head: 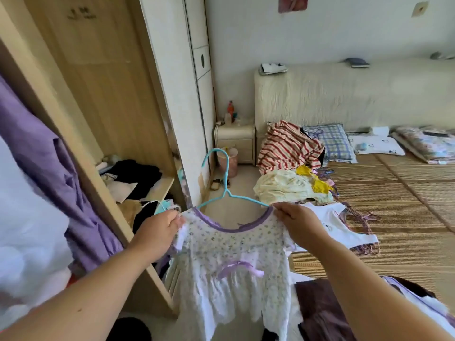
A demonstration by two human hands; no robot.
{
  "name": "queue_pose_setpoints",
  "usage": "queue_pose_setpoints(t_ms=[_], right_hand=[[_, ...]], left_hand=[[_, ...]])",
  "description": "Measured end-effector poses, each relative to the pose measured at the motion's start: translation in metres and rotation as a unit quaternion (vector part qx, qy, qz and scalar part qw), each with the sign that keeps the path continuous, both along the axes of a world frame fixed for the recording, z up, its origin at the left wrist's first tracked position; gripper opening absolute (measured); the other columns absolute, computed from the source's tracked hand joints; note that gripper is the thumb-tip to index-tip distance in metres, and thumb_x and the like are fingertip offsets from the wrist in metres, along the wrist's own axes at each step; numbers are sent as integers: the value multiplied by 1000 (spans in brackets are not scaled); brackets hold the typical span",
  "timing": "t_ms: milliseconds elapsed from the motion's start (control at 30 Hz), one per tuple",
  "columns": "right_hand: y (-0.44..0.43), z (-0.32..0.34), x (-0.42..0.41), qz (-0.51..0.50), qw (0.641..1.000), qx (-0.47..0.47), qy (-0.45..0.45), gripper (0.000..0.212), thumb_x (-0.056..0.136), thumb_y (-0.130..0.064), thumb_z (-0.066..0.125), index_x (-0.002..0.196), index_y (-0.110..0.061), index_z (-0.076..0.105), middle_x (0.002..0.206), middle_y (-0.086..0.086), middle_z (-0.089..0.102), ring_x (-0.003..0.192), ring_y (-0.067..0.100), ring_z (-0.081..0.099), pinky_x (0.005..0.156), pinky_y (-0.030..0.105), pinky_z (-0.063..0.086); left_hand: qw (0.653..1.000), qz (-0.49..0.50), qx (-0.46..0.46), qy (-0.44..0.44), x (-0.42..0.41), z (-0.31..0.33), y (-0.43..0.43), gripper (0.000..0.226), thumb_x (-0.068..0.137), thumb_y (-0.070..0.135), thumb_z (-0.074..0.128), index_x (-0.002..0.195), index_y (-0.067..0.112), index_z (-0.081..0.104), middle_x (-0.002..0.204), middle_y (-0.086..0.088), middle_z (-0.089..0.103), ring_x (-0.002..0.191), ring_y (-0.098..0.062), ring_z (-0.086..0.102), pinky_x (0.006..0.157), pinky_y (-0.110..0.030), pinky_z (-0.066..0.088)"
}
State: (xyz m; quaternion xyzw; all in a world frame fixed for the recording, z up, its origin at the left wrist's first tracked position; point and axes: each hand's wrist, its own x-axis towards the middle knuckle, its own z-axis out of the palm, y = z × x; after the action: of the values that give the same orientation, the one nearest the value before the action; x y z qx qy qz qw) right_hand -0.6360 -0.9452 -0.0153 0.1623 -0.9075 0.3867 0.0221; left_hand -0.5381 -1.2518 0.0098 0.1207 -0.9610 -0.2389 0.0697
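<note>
here, left grip (160, 230) and right grip (298, 222) pinch dress (229, 267).

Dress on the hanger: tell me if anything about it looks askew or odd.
The dress sits slightly uneven on the blue hanger. The sleeve below the left hand is bunched and crumpled, while the shoulder pinched by the right hand lies flatter. No tear or stain shows.
</note>
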Motion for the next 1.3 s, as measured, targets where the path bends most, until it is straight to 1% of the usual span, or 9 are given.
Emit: queue_pose_setpoints(t_ms=[133,233,367,500,700,933,1033,1200,1300], right_hand=[[-9,-3,-76,-61,998,-15,0,18,92,-24,55,101,-21,71,100,5,70,95,26,60,71,27,39],[-7,1,-136,-96,995,-5,-19,18,93,-27,53,101,-26,70,97,3,70,89,23,59,68,27,37],[-2,7,-211,-141,990,0,-21,19,93,-29,53,101,-27,69,92,1,68,77,17,52,63,26,33],[-2,-2,-272,-185,981,29,-41,20,95,-30,50,102,-26,68,92,3,68,88,26,59,62,26,31],[-7,-34,-351,-250,964,31,-83,22,94,-31,52,108,-26,67,103,2,68,90,22,58,66,24,32],[-26,-66,-446,-341,929,41,-136,17,95,-27,52,91,-22,68,87,5,67,86,27,59,70,31,42],[-28,-76,-475,-360,919,32,-159,20,94,-26,52,75,-25,57,67,-3,56,71,23,53,60,31,37],[-12,-102,-524,-396,896,30,-199,17,94,-29,51,80,-26,59,64,-10,51,65,15,49,51,24,30],[12,-124,-558,-411,885,23,-220,16,94,-29,50,86,-25,63,66,-10,52,70,18,51,53,25,32]], left_hand=[[999,-22,22,16,-97,5,-7,31,98,30,49,70,16,45,65,4,52,57,-9,53,48,-16,36],[998,-49,-27,10,-172,17,-6,37,97,33,48,65,15,43,58,2,48,58,-14,49,44,-22,24],[997,-76,-20,13,-263,23,-1,34,97,34,49,69,14,46,58,1,48,57,-12,47,49,-23,26],[993,-113,9,17,-351,16,1,39,96,32,51,61,20,41,56,5,47,57,-10,49,49,-27,34],[981,-196,-4,0,-489,-11,-1,37,96,32,51,61,20,43,61,4,50,62,-12,47,49,-26,26],[939,-333,-63,-62,-664,-37,6,27,98,35,45,81,19,59,85,-5,63,85,-25,57,65,-34,36],[923,-366,-92,-78,-720,-44,17,28,98,37,43,85,17,59,89,-6,65,85,-25,57,65,-34,38],[900,-407,-97,-118,-799,-67,52,24,96,34,44,77,21,53,84,-3,62,84,-25,58,77,-40,48],[889,-420,-106,-146,-845,-88,90,25,95,31,46,73,22,53,79,0,60,78,-21,56,68,-34,45]])
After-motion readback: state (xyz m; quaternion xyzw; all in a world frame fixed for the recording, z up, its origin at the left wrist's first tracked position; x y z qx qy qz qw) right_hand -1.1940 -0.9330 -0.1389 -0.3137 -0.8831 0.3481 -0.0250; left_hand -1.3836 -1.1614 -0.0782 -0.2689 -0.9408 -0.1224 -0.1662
